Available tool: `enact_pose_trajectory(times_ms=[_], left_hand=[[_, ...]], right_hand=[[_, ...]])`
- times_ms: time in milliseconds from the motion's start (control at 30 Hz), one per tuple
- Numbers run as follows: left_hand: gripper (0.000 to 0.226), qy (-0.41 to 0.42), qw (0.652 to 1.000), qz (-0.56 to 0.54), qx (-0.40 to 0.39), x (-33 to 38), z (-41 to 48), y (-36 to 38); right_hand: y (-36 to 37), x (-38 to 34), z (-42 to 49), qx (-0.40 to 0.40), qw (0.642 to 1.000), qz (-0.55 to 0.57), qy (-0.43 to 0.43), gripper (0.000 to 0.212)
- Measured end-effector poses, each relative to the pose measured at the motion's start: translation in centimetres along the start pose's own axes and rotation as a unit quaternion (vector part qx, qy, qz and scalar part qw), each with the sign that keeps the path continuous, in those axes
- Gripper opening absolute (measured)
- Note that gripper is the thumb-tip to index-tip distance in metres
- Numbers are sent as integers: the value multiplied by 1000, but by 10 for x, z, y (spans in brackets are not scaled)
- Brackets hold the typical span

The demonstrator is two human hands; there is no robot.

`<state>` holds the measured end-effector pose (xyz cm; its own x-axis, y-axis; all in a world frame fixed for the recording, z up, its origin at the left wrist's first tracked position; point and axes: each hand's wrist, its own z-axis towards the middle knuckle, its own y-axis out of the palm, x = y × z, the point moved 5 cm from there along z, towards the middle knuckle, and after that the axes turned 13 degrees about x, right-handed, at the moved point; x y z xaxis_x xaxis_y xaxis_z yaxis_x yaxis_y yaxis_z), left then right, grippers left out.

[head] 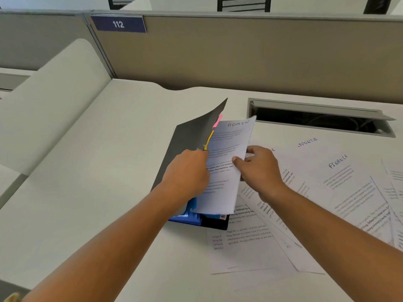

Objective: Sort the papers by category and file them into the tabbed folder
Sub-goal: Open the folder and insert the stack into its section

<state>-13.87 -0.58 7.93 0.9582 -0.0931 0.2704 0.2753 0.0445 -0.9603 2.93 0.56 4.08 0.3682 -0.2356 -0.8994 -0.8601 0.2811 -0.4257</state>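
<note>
A dark tabbed folder [189,138] stands half open on the desk, with pink and yellow tabs [212,132] along its inner edge and a blue part at its bottom. My left hand [187,171] grips the folder's leaves at the tabs and holds them apart. My right hand [259,166] pinches the right edge of a sheet headed ADMIN [226,162], which sits partly inside the folder. More printed sheets lie spread to the right, one headed SPORTS [307,142] and one headed FINANCE [340,171].
The white desk [98,192] runs left and forward. An open cable tray slot [320,120] is set into the desk behind the papers. A beige partition [239,55] with a "112" sign [118,23] closes off the back.
</note>
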Motion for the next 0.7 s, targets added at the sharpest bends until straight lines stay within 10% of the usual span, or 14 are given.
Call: enact_pose_trajectory(times_ms=[167,400,700], left_hand=[[33,-9,1000,-2,16,1,0,-5],[33,-7,999,-27,24,5,0,-3],[40,-17,999,-25,36,6,-1,-6]], right_hand=[[2,-11,-4,72,991,-70,-87,52],[40,-20,-19,-41,978,-137,-149,50],[42,-9,-9,-26,990,-105,-91,62]])
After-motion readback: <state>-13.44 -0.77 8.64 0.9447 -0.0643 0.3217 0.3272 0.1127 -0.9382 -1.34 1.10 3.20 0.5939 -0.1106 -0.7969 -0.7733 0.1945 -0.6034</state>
